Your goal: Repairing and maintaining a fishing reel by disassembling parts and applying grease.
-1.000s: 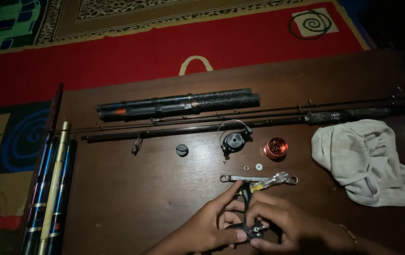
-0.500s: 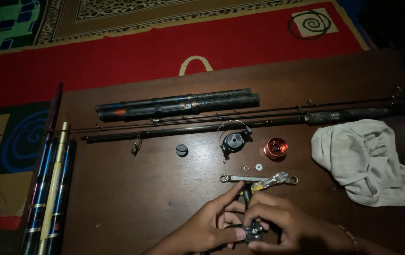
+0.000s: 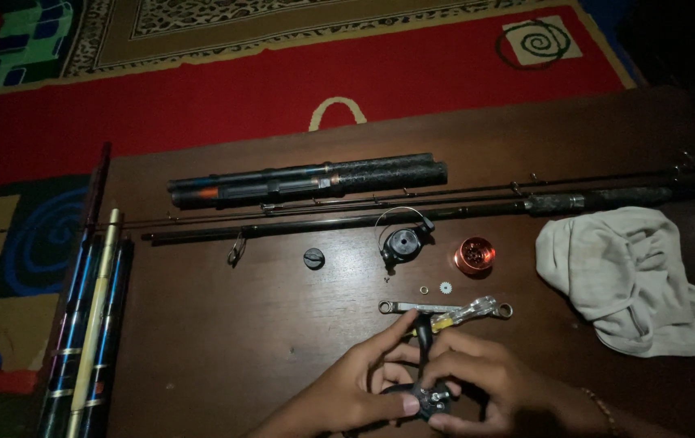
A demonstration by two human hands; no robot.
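Your left hand (image 3: 356,389) and right hand (image 3: 477,385) meet at the near edge of the dark table (image 3: 226,341), both closed around the small fishing reel body (image 3: 427,396). Its black handle stem (image 3: 422,337) points away from you, toward the wrench (image 3: 412,307) lying crosswise just beyond your fingertips.
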